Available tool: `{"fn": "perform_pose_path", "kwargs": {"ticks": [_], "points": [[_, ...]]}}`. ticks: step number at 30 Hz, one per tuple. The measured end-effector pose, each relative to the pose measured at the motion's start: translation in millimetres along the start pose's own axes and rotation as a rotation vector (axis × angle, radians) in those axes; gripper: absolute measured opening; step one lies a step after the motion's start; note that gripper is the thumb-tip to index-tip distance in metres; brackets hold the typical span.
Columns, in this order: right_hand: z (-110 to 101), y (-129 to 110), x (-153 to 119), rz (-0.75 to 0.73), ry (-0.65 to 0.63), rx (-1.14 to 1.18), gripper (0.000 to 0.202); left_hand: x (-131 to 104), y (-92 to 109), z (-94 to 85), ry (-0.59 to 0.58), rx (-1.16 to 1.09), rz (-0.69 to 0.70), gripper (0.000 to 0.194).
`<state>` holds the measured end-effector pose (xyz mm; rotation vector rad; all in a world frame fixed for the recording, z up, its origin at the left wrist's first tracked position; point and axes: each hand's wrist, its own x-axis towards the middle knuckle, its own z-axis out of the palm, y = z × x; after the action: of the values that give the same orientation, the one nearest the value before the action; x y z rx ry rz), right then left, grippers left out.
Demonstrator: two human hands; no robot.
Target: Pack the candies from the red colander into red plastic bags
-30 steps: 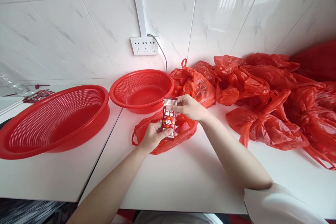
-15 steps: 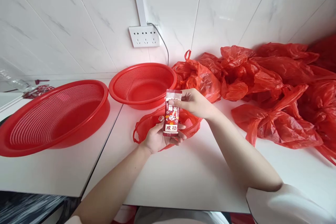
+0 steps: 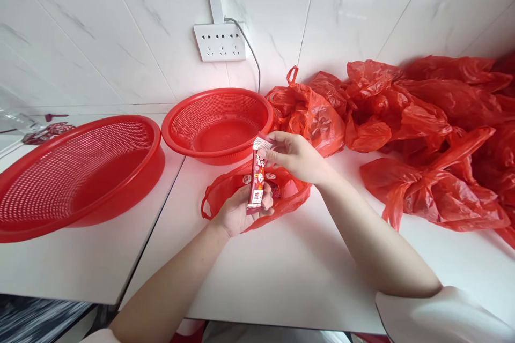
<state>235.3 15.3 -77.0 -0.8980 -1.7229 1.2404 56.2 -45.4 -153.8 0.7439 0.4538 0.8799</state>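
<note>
A narrow dark red snack packet [image 3: 257,177] with white printed bands stands upright between my hands, turned partly edge-on. My right hand [image 3: 295,156] pinches its striped top end between thumb and fingers. Around its lower part my left hand [image 3: 242,209] is curled, palm up, fingers behind and beside the packet. Below and behind the hands lies an open red plastic bag [image 3: 221,191] on the white table [image 3: 281,273], with some red packets and a pink item inside.
Two red perforated baskets stand on the left, one large [image 3: 116,171] and one smaller [image 3: 217,126]. Filled red plastic bags [image 3: 426,118] are heaped at the right along the tiled wall. A socket panel [image 3: 221,43] is on the wall, and a dark red package [image 3: 48,133] lies far left.
The packet has turned from facing the camera to partly sideways, and its top has bent over. My left fingers have curled closer around its lower end. The view has shifted slightly.
</note>
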Motion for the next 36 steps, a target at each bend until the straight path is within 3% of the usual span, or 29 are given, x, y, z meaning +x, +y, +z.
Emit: {"fn": "perform_pose_path", "kwargs": {"ticks": [4, 6, 15, 24, 36], "points": [[-3.1, -2.5, 2.6, 0.089, 0.068, 0.052, 0.048, 1.7, -5.3, 7.2, 0.37, 0.375, 0.261, 0.023], [-4.9, -2.3, 3.5, 0.123, 0.034, 0.044, 0.048, 0.4, -7.8, 11.2, 0.468, 0.534, 0.3, 0.023], [-4.3, 6.8, 4.2, 0.005, -0.163, 0.009, 0.016, -4.1, -13.0, 18.1, 0.439, 0.692, 0.243, 0.029], [-6.4, 7.4, 5.3, 0.009, -0.14, 0.057, 0.016, -5.5, -11.9, 15.2, 0.345, 0.594, 0.279, 0.033], [-6.4, 2.1, 1.7, 0.027, -0.177, 0.009, 0.019, -6.7, -10.8, 16.4, 0.441, 0.624, 0.309, 0.032]]}}
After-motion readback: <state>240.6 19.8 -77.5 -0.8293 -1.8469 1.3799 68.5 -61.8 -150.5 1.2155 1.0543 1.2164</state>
